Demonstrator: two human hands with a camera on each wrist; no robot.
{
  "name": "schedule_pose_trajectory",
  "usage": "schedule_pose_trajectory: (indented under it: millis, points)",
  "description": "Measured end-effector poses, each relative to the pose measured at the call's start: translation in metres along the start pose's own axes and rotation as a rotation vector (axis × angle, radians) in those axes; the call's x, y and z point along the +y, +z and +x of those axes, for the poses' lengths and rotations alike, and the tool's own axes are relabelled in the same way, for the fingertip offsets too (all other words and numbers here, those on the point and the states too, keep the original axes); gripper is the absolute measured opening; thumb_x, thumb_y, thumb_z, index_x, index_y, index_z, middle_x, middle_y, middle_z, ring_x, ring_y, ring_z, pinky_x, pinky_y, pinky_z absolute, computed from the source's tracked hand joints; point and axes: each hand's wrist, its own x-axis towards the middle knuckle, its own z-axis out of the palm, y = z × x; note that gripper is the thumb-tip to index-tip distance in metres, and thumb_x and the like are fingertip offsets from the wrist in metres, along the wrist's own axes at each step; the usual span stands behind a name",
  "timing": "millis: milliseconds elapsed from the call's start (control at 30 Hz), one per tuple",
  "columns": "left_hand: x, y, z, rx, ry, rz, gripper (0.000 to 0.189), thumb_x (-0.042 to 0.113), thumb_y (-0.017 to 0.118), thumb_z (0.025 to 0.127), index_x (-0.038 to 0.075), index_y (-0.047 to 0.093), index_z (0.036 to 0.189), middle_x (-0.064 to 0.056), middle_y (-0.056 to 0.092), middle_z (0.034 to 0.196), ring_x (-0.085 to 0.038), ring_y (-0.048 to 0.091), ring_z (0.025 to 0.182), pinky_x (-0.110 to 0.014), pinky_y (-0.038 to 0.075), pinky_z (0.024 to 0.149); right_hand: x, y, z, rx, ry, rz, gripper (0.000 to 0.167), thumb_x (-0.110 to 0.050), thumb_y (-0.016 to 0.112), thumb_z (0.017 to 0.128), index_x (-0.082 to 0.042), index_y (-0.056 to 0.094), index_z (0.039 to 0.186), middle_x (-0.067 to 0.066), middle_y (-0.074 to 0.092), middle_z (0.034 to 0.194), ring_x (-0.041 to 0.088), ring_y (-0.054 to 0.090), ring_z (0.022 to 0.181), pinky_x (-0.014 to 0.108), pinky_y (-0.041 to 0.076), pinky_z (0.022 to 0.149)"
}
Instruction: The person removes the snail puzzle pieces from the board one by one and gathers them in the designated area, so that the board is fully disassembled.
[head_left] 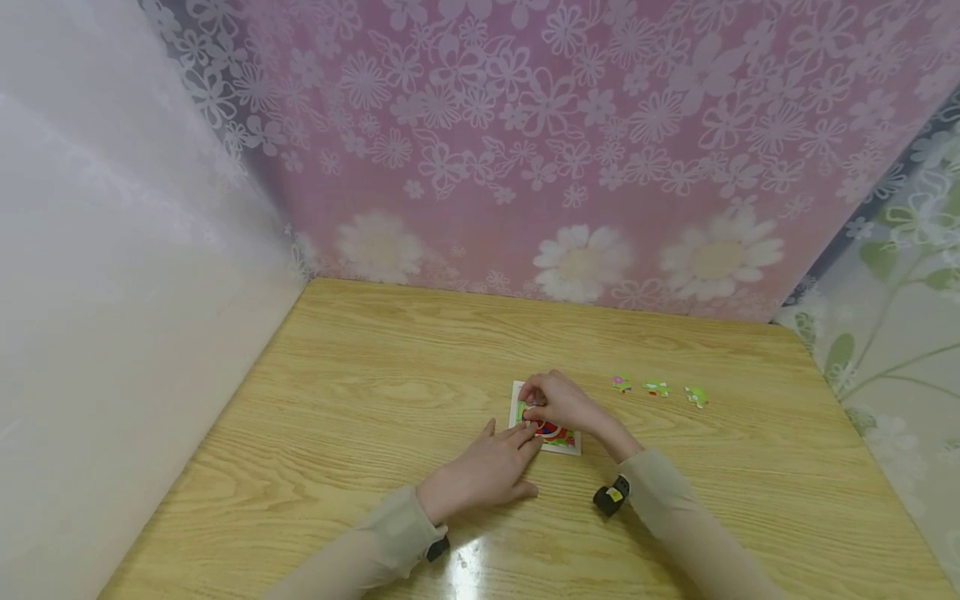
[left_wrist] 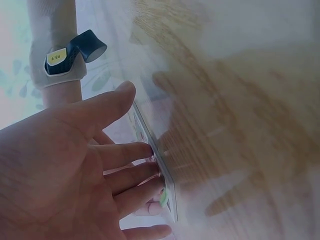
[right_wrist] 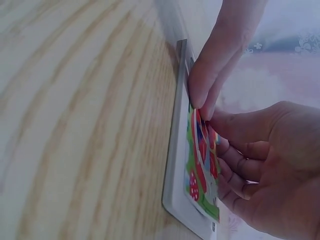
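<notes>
A small jigsaw puzzle (head_left: 561,435) in a white-rimmed tray lies on the table, its picture red, green and blue. My left hand (head_left: 483,468) reaches in from the near left, fingers extended, with fingertips pressing on the puzzle. In the left wrist view its fingers (left_wrist: 132,176) meet the tray's edge (left_wrist: 159,157). Over the far left part of the puzzle, my right hand (head_left: 562,402) has its fingers curled toward the thumb, pinching a puzzle piece (right_wrist: 214,137) at the picture's surface. That piece is mostly hidden by the fingers.
Three loose puzzle pieces, a pink-and-green one (head_left: 621,383), a middle one (head_left: 657,388) and a green one (head_left: 697,397), lie in a row right of the tray. Flowered pink cloth (head_left: 480,167) hangs behind the wooden table (head_left: 360,375); a pale wall (head_left: 135,275) borders its left.
</notes>
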Motion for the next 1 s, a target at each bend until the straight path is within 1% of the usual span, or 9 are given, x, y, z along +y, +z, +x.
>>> schedule_pose_trajectory:
  millis: [167, 267, 367, 600, 700, 867, 1000]
  points:
    - [0.0003, -0.0006, -0.0003, -0.008, -0.006, -0.002, 0.072, 0.056, 0.059, 0.097, 0.011, 0.045, 0.153, -0.006, 0.037, 0.162, -0.020, 0.037, 0.147, -0.056, 0.036, 0.114, -0.0026, -0.0008, 0.0000, -0.006, 0.017, 0.043, 0.017, -0.009, 0.081, 0.086, -0.008, 0.067, 0.097, -0.004, 0.065, 0.082, 0.011, 0.058, 0.080, 0.034, 0.044, 0.081]
    - [0.0008, -0.0012, -0.0006, -0.015, -0.012, -0.006, 0.073, 0.055, 0.060, 0.097, 0.012, 0.044, 0.154, -0.006, 0.036, 0.162, -0.020, 0.036, 0.148, -0.056, 0.036, 0.115, -0.0041, -0.0011, -0.0006, -0.001, 0.030, 0.045, 0.018, -0.009, 0.081, 0.085, -0.009, 0.067, 0.096, -0.005, 0.064, 0.082, 0.012, 0.056, 0.081, 0.032, 0.046, 0.075]
    - [0.0015, -0.0018, -0.0010, -0.022, -0.016, -0.007, 0.074, 0.055, 0.060, 0.097, 0.012, 0.043, 0.154, -0.006, 0.035, 0.163, -0.020, 0.035, 0.148, -0.056, 0.035, 0.116, -0.0049, -0.0005, -0.0010, -0.001, 0.038, 0.048, 0.018, -0.008, 0.081, 0.085, -0.010, 0.067, 0.096, -0.005, 0.063, 0.081, 0.012, 0.054, 0.080, 0.030, 0.044, 0.073]
    - [0.0019, -0.0028, -0.0018, -0.023, -0.014, -0.006, 0.075, 0.055, 0.061, 0.096, 0.011, 0.042, 0.154, -0.006, 0.034, 0.163, -0.021, 0.035, 0.149, -0.056, 0.034, 0.116, -0.0037, -0.0008, -0.0004, -0.015, 0.011, 0.098, 0.018, -0.003, 0.080, 0.085, -0.008, 0.065, 0.094, -0.002, 0.062, 0.076, 0.009, 0.054, 0.066, 0.026, 0.046, 0.061]
    - [0.0022, -0.0039, -0.0024, -0.024, -0.014, -0.005, 0.075, 0.055, 0.061, 0.096, 0.012, 0.042, 0.155, -0.006, 0.034, 0.163, -0.020, 0.035, 0.149, -0.056, 0.034, 0.116, -0.0026, -0.0003, 0.0005, -0.014, 0.007, 0.095, 0.018, -0.003, 0.080, 0.084, -0.009, 0.065, 0.092, -0.003, 0.062, 0.075, 0.009, 0.053, 0.064, 0.025, 0.046, 0.059]
    - [0.0020, -0.0052, -0.0033, -0.025, -0.016, -0.005, 0.075, 0.055, 0.061, 0.096, 0.012, 0.043, 0.154, -0.006, 0.033, 0.163, -0.020, 0.035, 0.148, -0.056, 0.035, 0.115, -0.0013, 0.0009, 0.0005, 0.001, 0.023, 0.088, 0.019, -0.004, 0.082, 0.083, -0.012, 0.066, 0.090, -0.004, 0.059, 0.071, 0.009, 0.051, 0.062, 0.026, 0.044, 0.058]
    - [0.0016, -0.0061, -0.0035, -0.025, -0.013, -0.014, 0.074, 0.054, 0.061, 0.096, 0.012, 0.043, 0.154, -0.007, 0.033, 0.163, -0.021, 0.036, 0.148, -0.057, 0.035, 0.115, -0.0024, 0.0005, -0.0012, 0.012, 0.035, 0.083, 0.019, -0.006, 0.082, 0.084, -0.013, 0.065, 0.090, -0.005, 0.059, 0.072, 0.009, 0.051, 0.063, 0.026, 0.043, 0.059]
